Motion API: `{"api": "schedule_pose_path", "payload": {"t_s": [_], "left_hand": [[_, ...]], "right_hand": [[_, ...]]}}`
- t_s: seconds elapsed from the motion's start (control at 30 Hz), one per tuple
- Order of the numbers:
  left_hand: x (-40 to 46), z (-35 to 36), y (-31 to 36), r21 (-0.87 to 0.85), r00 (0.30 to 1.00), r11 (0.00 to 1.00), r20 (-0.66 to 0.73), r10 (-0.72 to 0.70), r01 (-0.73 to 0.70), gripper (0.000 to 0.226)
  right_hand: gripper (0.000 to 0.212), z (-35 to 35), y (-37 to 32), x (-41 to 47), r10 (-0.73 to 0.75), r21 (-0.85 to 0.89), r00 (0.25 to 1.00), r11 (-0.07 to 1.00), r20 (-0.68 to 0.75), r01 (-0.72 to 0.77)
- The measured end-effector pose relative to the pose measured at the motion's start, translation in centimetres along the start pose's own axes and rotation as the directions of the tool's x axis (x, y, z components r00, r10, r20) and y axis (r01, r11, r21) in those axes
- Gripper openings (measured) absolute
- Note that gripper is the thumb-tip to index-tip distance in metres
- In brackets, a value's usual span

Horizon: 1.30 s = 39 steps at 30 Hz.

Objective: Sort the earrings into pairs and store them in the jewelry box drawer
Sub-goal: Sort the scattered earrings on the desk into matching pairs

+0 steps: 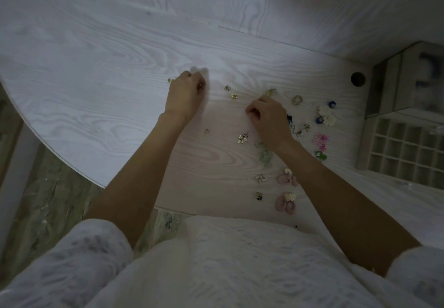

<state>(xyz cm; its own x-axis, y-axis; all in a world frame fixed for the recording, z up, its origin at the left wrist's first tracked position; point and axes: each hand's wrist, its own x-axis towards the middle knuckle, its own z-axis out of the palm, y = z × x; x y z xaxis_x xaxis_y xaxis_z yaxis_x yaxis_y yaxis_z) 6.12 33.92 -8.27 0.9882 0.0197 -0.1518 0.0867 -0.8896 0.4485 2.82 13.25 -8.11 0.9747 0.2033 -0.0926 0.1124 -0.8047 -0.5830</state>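
Earrings [286, 139] scattered on a white table [96, 86], left of the jewelry box drawer [406, 149].
Left hand [185, 96] pinches a small earring; right hand [269, 120] curls, contents hidden. No writing legible.

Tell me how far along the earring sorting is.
Early. Partly done: the two pink hoop earrings lie side by side on the table. In hand: the left hand and right hand are curled over small pieces; what they pinch is unclear. Left: the drawer compartments look empty.
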Motion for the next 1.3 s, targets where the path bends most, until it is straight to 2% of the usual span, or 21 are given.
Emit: {"api": "schedule_pose_path", "payload": {"t_s": [0.3, 0.43, 0.57, 0.67, 0.8, 0.93, 1.1, 1.3], "left_hand": [[-3.2, 3.0, 4.6, -0.116, 0.982, 0.977, 0.035, 0.185, -0.18, 0.013], [-3.4, 4.5, 6.5, -0.217, 0.987, 0.964, 0.016, 0.157, -0.15, 0.023], [-3.9, 4.8, 7.2, -0.338, 0.998, 0.94, 0.005, 0.058, -0.053, 0.031], [-4.3, 4.9, 6.9, -0.299, 1.0, 0.954, -0.021, 0.014, -0.02, 0.033], [-4.1, 5.3, 8.0, -0.249, 0.998, 0.967, -0.019, 0.054, -0.057, 0.023], [-4.2, 6.0, 9.4, -0.285, 0.996, 0.955, -0.044, 0.079, -0.088, 0.019], [-4.4, 6.6, 10.0, -0.431, 0.999, 0.901, -0.019, 0.042, -0.046, 0.031], [-5.0, 6.1, 8.9, -0.487, 0.997, 0.871, 0.01, 0.08, -0.065, 0.033]], "right_hand": [[0.017, -0.8, 0.9, 0.2, 0.103, -0.026, 0.99, 0.994, -0.1, -0.106], [0.019, -1.0, 1.2, 0.0, 0.142, -0.068, 0.988, 0.987, -0.058, -0.145], [0.023, -1.2, 1.1, -0.4, 0.174, -0.08, 0.984, 0.981, -0.039, -0.176], [0.025, -1.1, 1.0, -0.5, 0.194, -0.074, 0.979, 0.977, -0.054, -0.198], [0.027, -1.0, 0.8, -0.6, 0.204, -0.073, 0.978, 0.976, -0.052, -0.207], [0.029, -0.9, 0.8, -0.6, 0.195, -0.048, 0.979, 0.979, -0.059, -0.198], [0.032, -1.0, 1.2, -0.6, 0.203, -0.005, 0.976, 0.979, -0.073, -0.204], [0.035, -1.2, 1.3, -0.7, 0.187, -0.057, 0.981, 0.98, -0.059, -0.19]]}}
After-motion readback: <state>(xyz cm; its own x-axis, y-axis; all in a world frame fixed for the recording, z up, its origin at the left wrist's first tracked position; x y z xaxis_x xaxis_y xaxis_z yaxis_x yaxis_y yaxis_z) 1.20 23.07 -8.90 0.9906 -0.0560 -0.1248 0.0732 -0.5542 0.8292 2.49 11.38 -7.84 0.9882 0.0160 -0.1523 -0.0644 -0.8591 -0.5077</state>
